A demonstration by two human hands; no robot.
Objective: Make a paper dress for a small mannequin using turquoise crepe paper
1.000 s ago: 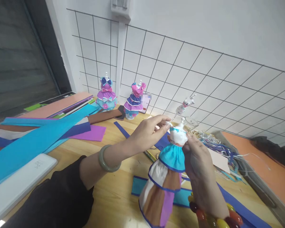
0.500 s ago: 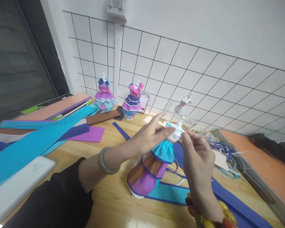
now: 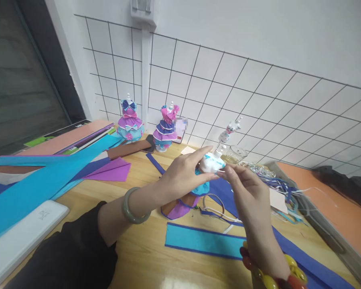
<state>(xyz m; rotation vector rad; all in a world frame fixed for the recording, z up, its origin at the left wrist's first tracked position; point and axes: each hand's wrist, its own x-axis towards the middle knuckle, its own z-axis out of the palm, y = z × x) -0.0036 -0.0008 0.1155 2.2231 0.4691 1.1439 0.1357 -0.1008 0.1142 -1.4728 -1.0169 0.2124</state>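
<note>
A small white dress-form mannequin [image 3: 211,162] tilts over the table, with a turquoise trim line across its chest. Its skirt [image 3: 180,206] of turquoise, brown and purple panels edged in dark blue is partly behind my left hand [image 3: 180,174]. That hand wraps its thumb and index finger around the torso. My right hand [image 3: 252,196] pinches at the torso's right side; a thin white bit shows at its fingertips, too small to name. Below lies a turquoise strip [image 3: 204,240] with dark blue borders. A bracelet-like ring [image 3: 214,204] and loose ribbons rest beyond it.
Two dressed mannequins [image 3: 130,120] [image 3: 166,130] stand by the wire grid, and a bare mannequin [image 3: 229,130] at its right. Coloured sheets [image 3: 57,172] and a white power bank [image 3: 27,241] lie left. Ribbon scraps [image 3: 276,182] and a grey-edged tray [image 3: 315,224] are right.
The mannequin has tipped and its skirt has swung away from me, uncovering the turquoise strip. My left hand has shifted its grip around the torso; my right hand stays at its side.
</note>
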